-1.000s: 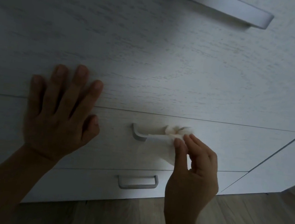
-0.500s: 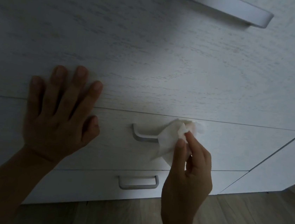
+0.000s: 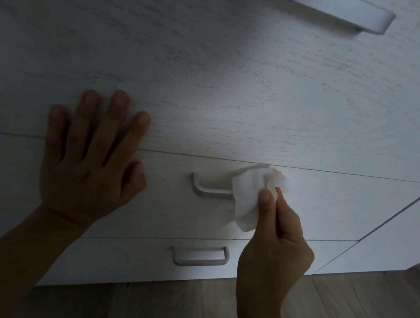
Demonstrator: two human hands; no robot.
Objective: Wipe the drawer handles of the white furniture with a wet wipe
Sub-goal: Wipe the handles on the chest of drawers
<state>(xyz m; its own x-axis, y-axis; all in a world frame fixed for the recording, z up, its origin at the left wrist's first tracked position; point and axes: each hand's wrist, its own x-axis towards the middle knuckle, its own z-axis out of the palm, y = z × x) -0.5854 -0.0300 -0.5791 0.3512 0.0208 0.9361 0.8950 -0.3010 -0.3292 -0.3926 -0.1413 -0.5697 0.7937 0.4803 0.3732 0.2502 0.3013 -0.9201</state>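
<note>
A white chest of drawers fills the view in dim light. My right hand pinches a crumpled white wet wipe against the right end of the middle drawer's metal handle; the wipe hides that end. My left hand lies flat with fingers spread on the drawer fronts, to the left of that handle, across the seam between two drawers. Another small handle sits on the bottom drawer below. A large handle shows at the top edge.
A wooden floor runs under and to the right of the chest. The chest's right side panel slants away at the right.
My right hand has slid the wipe rightward along the middle handle, from its centre to its right end, bunching it up. My left hand has stayed in place.
</note>
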